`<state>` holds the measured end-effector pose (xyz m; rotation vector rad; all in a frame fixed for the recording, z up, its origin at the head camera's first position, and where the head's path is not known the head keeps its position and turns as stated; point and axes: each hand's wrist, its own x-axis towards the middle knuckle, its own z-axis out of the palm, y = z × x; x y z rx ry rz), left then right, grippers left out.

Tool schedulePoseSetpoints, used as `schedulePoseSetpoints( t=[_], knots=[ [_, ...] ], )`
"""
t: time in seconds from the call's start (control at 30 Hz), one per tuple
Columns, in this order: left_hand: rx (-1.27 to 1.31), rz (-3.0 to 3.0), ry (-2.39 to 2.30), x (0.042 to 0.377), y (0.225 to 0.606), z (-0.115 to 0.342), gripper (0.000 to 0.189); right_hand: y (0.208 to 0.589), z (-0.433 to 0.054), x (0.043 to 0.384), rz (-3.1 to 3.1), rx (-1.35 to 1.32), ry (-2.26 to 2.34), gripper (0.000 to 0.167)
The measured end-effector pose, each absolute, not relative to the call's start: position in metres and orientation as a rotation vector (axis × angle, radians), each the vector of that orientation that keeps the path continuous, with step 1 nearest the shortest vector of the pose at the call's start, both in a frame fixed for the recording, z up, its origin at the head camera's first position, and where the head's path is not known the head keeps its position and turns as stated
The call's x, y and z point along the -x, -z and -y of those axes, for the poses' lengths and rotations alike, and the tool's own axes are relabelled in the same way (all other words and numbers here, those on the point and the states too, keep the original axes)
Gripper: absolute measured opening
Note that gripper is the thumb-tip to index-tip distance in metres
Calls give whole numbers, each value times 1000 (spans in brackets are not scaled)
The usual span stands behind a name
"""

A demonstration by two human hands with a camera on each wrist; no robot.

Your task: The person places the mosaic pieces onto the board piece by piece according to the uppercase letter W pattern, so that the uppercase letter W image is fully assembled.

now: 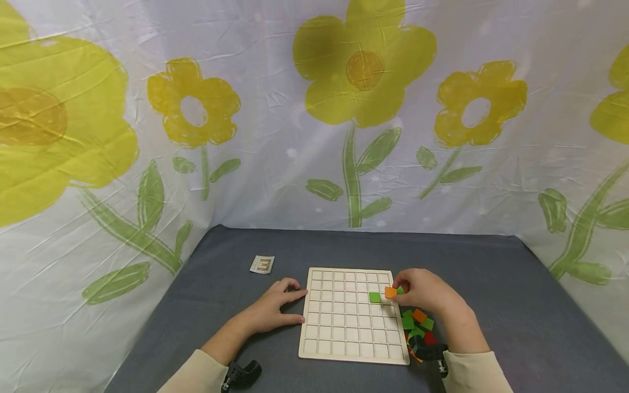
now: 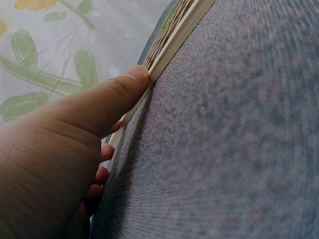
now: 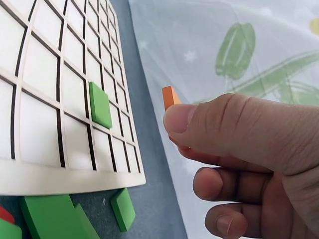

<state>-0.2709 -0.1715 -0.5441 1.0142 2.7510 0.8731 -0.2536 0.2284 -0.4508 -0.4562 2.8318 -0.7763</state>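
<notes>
A dark cloth-covered table (image 1: pixel 206 295) spreads before me, and on it lies a pale wooden board (image 1: pixel 339 316) ruled into square cells, its far and near edges a little longer to the eye in depth than across. My left hand (image 1: pixel 270 308) is at the board's left edge, my right hand (image 1: pixel 429 292) at the right edge, toward the far corner. Loose tiles (image 1: pixel 408 323), green, orange and red, lie heaped beside the board's right edge, next to my right wrist. A small printed card (image 1: pixel 262 265) lies beyond my left hand.

Smallest are the square tiles. One green tile (image 1: pixel 375 297) sits among the board's cells, right of centre. The orange tile (image 1: pixel 390 293) is just to its right, at the board's right border in the head view, and my right hand is the nearer. Being square, it has no long axis; the right wrist view shows it tipped up, narrow edge showing. How high it is, I cannot tell.

My right thumb and forefinger pinch the orange tile; the other fingers curl below. My left fingers are spread, thumb apart, tips touching the board's edge.
</notes>
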Motion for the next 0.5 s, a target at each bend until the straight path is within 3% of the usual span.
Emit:
schedulePoseSetpoints(
  t=[0.5],
  knots=[
    [-1019, -2758, -867, 271, 545, 171, 75, 458, -214, 252, -2728, 501, 799, 16]
  ],
)
